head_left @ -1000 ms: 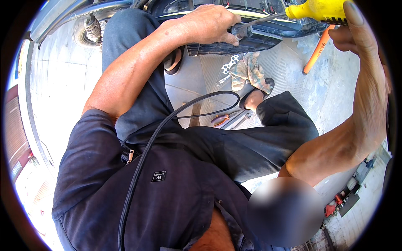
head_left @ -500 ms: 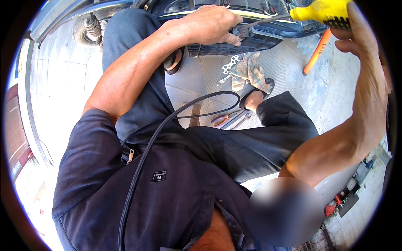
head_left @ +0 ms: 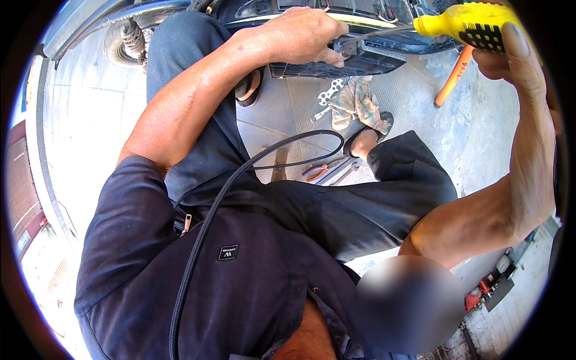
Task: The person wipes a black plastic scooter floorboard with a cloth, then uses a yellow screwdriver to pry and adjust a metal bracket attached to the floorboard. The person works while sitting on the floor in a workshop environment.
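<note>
My right hand (head_left: pixel 516 60) grips a screwdriver (head_left: pixel 459 24) with a thick yellow handle and black dotted grip patches. Its long grey shaft runs leftward to a small dark part at the fingertips of my left hand (head_left: pixel 309 36). That hand rests on the dark underside of a vehicle (head_left: pixel 360 63), its fingers curled and the thumb against the dark part. Whether the screwdriver's tip sits in a screw is too small to tell.
On the floor between my feet lie a patterned rag (head_left: pixel 354 105), a perforated flat wrench (head_left: pixel 331 93), pliers (head_left: pixel 314 172) and a spanner (head_left: pixel 345 174). An orange handle (head_left: pixel 454 76) leans at the right. A black cord (head_left: pixel 222 198) loops across my front. A wheel (head_left: pixel 115 48) stands far left.
My right hand has shifted slightly on the yellow handle, which has turned and shows more of its dotted patch. The left hand stays where it was.
</note>
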Demonstrator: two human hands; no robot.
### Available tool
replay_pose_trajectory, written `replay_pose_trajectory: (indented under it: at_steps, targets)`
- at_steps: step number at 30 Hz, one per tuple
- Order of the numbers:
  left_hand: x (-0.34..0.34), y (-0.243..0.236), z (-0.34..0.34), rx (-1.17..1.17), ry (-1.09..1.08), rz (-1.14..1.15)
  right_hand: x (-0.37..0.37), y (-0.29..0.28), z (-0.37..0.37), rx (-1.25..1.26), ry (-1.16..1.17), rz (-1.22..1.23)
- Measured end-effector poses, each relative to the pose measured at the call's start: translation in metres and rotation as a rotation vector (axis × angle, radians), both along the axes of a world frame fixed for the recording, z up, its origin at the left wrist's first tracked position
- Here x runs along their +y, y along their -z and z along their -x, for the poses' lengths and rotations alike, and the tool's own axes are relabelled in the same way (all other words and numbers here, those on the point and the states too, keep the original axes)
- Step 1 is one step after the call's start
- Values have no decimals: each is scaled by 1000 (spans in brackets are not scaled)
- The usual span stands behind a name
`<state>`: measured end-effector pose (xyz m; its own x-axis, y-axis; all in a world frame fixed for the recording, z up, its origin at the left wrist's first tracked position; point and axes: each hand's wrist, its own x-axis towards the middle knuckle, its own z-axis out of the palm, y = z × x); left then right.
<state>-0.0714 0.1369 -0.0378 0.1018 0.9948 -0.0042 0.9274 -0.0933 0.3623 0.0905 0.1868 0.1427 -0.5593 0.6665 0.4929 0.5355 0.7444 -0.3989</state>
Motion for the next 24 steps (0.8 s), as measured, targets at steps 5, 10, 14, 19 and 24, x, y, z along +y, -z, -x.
replay_pose_trajectory:
  at_steps: [5,10,14,19,24]
  targets:
    - [0,3,0,-8,-22,3,-1,0,2,7,-2,0]
    - [-2,5,2,-8,-16,-36,10,1,-8,15,-7,-1]
    - [1,1,1,0,-13,5,7,-3,-4,17,2,-1]
    - [2,-2,1,0,-9,36,2,-2,-10,19,-6,3]
    - [2,-1,0,-3,-11,27,4,-1,-10,21,0,5]
